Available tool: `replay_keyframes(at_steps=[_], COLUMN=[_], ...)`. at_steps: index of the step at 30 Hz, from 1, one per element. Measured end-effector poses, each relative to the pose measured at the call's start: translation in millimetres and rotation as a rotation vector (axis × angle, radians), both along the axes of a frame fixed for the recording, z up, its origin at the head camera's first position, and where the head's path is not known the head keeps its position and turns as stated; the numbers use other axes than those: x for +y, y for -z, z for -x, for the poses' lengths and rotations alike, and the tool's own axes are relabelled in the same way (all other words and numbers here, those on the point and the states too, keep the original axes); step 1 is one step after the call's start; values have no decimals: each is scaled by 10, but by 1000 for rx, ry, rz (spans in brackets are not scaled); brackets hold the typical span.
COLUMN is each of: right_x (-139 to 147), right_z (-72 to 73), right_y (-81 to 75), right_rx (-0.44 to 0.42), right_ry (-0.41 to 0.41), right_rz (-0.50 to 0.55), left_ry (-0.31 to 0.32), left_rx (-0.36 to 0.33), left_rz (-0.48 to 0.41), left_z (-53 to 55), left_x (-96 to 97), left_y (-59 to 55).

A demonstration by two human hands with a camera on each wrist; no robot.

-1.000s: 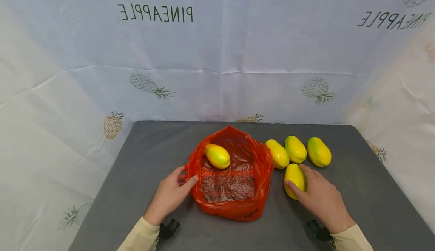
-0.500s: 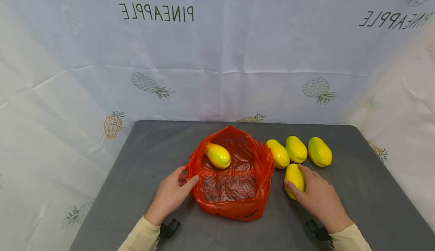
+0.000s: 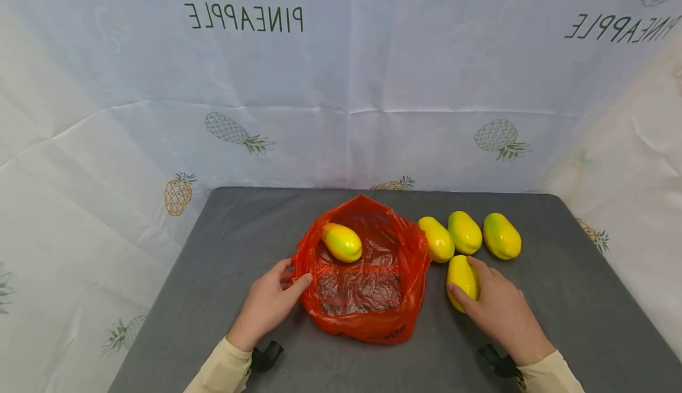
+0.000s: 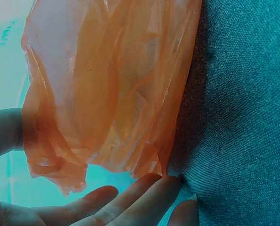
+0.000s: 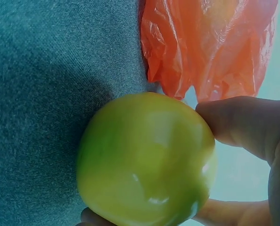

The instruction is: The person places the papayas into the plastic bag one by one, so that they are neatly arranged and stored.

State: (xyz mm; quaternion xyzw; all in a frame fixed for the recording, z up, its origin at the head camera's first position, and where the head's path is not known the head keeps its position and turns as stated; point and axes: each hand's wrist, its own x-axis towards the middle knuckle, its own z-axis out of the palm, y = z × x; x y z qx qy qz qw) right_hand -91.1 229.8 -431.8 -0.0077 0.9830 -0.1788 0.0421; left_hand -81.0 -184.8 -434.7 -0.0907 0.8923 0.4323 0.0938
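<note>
A red plastic bag (image 3: 367, 328) stands open-mouthed mid-table, with a yellow mango (image 3: 342, 243) lying inside it. My left hand (image 3: 268, 307) is at the bag's left side. Its thumb lies at the rim, and its fingers (image 4: 144, 200) look straight, touching or close to the plastic. To the right of the bag, my right hand (image 3: 501, 310) holds another yellow-green mango (image 3: 461, 283) between thumb and fingers. In the right wrist view this held mango (image 5: 147, 160) appears end-on and close to the grey cloth, some fingers hidden behind it.
Behind the held fruit lie three more mangoes: one (image 3: 437, 240) against the bag, one (image 3: 465, 233) beside it, one (image 3: 502, 237) farther right. A grey cloth covers the table (image 3: 240, 227). A pineapple-printed white curtain (image 3: 341, 73) hangs around its back and sides.
The camera view shifts very slightly. Both hands, the bag and the mangoes otherwise look the same.
</note>
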Motion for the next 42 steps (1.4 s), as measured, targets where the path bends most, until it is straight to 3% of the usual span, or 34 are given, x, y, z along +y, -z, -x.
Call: replay_keyframes(at_steps=[10, 21, 42], right_x=[25, 39, -189], right_z=[-13, -57, 158], right_y=[-58, -222, -777], right_rx=[-29, 11, 168], right_ry=[-8, -23, -133], right_rz=[-9, -6, 2], left_ry=[-7, -5, -4], left_rx=[5, 12, 20], left_rz=[-11, -2, -10], left_z=[-11, -7, -17], left_x=[-17, -26, 0], left_y=[-8, 23, 25])
